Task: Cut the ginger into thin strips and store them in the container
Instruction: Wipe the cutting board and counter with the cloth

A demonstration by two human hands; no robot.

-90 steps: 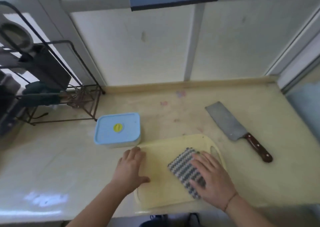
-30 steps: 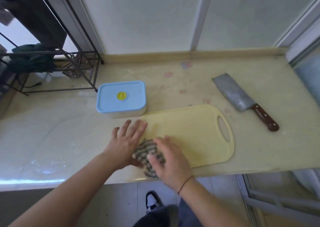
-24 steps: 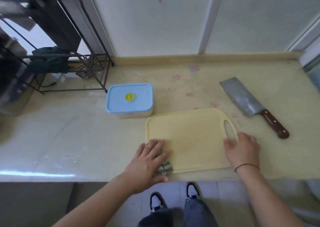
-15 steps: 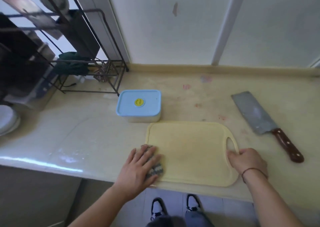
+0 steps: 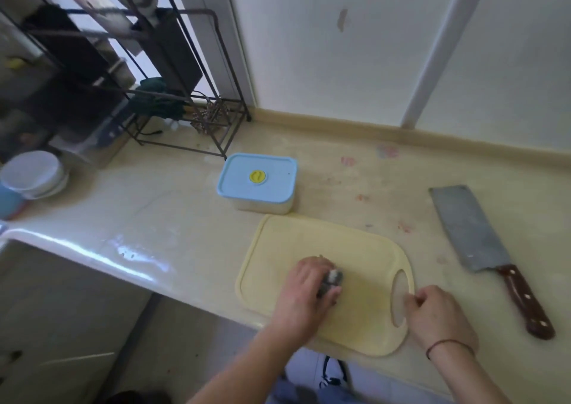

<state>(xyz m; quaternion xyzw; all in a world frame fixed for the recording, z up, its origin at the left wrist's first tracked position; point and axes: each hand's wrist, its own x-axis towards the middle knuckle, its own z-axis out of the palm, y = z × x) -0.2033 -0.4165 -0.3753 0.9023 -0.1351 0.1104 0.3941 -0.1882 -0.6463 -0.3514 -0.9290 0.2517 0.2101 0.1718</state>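
No ginger shows anywhere. The pale yellow plastic cutting board (image 5: 327,283) lies at the counter's near edge: light, stiff, likely to slide. The left hand (image 5: 304,292) grips a bunched grey cloth (image 5: 332,280) on it; the right hand (image 5: 435,317) curls at its handle slot, best for steadying. The closed blue-lidded rectangular container (image 5: 256,184) sits just behind. No writing is legible.

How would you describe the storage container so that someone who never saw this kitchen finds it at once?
Start at the yellow cutting board near the front edge of the counter. Just behind its far left corner, before the black wire rack, sits the container. It is the only box there: rectangular, pale blue lid closed, a round yellow spot at the lid's middle.
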